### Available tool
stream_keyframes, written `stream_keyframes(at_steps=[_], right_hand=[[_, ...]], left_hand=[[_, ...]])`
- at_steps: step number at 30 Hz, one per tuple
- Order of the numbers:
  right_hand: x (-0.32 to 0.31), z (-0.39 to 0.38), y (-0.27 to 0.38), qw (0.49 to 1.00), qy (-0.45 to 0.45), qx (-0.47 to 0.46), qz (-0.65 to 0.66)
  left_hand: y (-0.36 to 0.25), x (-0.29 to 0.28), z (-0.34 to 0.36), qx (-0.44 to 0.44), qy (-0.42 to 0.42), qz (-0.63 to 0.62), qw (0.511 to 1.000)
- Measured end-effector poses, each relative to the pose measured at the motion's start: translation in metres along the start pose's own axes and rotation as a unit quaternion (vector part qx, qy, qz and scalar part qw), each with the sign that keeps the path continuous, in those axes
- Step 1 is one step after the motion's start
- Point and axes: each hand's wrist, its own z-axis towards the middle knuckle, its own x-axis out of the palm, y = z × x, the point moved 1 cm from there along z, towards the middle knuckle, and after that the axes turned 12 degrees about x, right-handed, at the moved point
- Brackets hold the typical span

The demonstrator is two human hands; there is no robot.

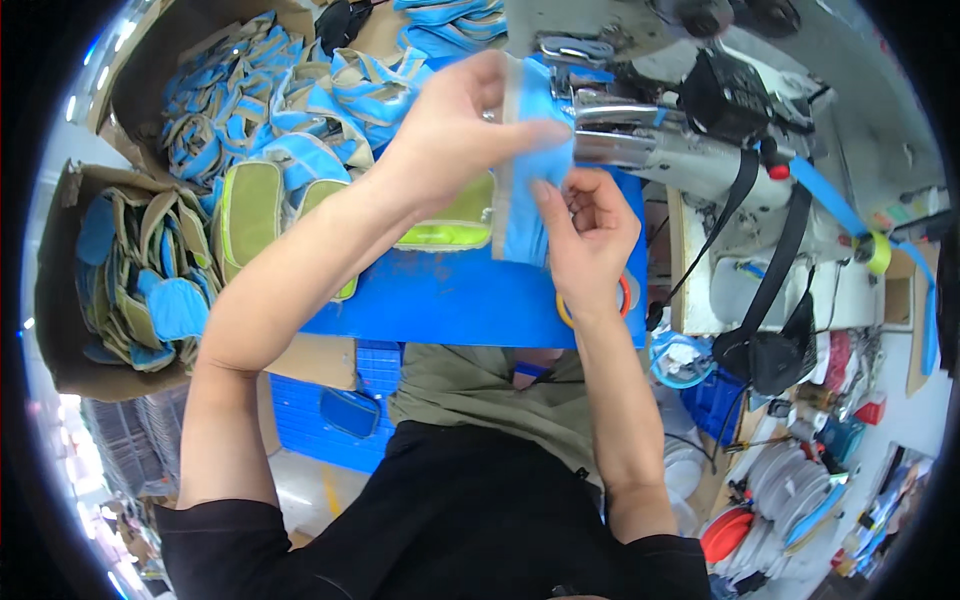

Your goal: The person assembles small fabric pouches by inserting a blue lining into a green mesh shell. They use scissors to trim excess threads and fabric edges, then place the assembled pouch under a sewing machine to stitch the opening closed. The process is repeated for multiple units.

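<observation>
A blue fabric strip with a grey-beige edge (522, 205) is held up in front of the sewing machine's metal presser area (610, 135). At its upper part my left hand (455, 125) is closed on it, thumb across the front and fingers partly hidden behind. My right hand (592, 235) pinches the strip's lower right edge between thumb and fingers. The fabric and left fingertips are slightly smeared by motion. Behind the strip, an olive pouch piece with a bright yellow-green band (440, 232) lies on the blue table (440, 300). Orange-ringed handles (625, 295) show beside my right wrist.
Blue-and-grey fabric strips (240, 110) are heaped at the back left, next to more olive pieces (250, 215). A cardboard box (60, 290) of sewn pieces stands at the left. Black straps (775, 260) and a blue tape (830, 195) hang at the right, above a light-blue bin (680, 375).
</observation>
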Motion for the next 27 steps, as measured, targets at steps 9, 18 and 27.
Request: stream_keyframes(at_steps=[9, 18, 27], right_hand=[[0.006, -0.008, 0.024, 0.995, 0.012, 0.071, 0.072], [0.002, -0.008, 0.027, 0.986, 0.032, 0.122, 0.106], [0.002, -0.013, 0.033, 0.977, 0.051, 0.144, 0.149]], left_hand=[[-0.003, -0.003, 0.01, 0.001, 0.007, -0.018, 1.0], [-0.004, -0.004, 0.014, 0.018, 0.013, 0.044, 0.999], [-0.003, 0.003, 0.004, -0.02, -0.029, -0.051, 0.998]])
